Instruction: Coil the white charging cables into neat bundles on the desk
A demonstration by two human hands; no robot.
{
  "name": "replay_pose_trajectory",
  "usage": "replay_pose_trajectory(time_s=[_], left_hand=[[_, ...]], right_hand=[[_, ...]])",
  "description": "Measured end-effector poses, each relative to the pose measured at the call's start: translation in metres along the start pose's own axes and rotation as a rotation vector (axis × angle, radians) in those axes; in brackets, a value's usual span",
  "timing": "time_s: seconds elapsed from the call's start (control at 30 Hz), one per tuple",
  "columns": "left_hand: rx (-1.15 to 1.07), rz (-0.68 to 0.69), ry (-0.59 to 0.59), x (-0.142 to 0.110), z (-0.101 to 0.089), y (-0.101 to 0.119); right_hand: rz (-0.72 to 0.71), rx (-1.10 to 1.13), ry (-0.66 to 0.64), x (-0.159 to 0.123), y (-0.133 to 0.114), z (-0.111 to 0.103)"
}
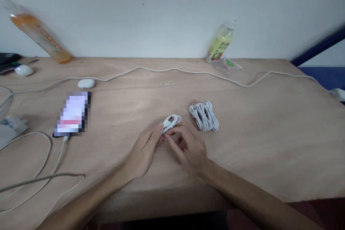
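My left hand [144, 151] is closed on a coiled white USB cable [170, 123], thumb on top. The coil's looped end points away from me, and a metal plug shows within it. My right hand [190, 147] meets it from the other side, thumb and forefinger pinched at a thin white twist tie [164, 133] around the coil; the fingers partly hide it. Just beyond my right hand lies a row of several bundled white cables [204, 116]. Farther back, thin loose twist ties [166, 83] rest on the table.
A long white cord [172, 69] crosses the table [269, 133] behind the work. To the left are a phone [72, 114] on a charging cable, a white earbud case [86, 83] and tangled cords. An orange drink bottle [40, 37] and a yellow-green bottle [220, 45] stand by the wall.
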State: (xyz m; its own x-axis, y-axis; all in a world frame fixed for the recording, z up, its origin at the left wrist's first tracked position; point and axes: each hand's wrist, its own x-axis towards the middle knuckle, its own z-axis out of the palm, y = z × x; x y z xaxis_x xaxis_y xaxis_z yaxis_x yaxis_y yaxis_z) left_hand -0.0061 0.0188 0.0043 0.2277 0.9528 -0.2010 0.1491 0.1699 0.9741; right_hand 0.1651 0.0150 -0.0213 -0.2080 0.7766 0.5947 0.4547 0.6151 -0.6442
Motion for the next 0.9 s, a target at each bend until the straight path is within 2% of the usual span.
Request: replay_pose_trajectory(time_s=[0.27,0.4,0.5,0.63,0.8,0.9], left_hand=[[-0.122,-0.018,0.009,0.004,0.001,0.001],[-0.237,-0.047,-0.017,0.006,0.003,-0.004],[-0.302,-0.045,-0.023,0.007,0.003,-0.008],[-0.289,-0.032,-0.063,0.007,0.000,-0.013],[-0.308,-0.001,-0.093,0.008,-0.006,-0.013],[-0.293,-0.019,-0.098,0.009,-0.007,-0.011]], right_hand=[[-0.003,0.047,0.014,0.001,0.000,0.000],[0.145,0.192,0.001,0.001,-0.001,0.001],[0.329,0.393,-0.018,0.003,0.000,0.001],[0.551,0.661,-0.129,0.007,0.005,-0.001],[0.545,0.711,-0.275,0.011,0.008,-0.008],[0.562,0.692,-0.298,0.014,0.006,-0.012]])
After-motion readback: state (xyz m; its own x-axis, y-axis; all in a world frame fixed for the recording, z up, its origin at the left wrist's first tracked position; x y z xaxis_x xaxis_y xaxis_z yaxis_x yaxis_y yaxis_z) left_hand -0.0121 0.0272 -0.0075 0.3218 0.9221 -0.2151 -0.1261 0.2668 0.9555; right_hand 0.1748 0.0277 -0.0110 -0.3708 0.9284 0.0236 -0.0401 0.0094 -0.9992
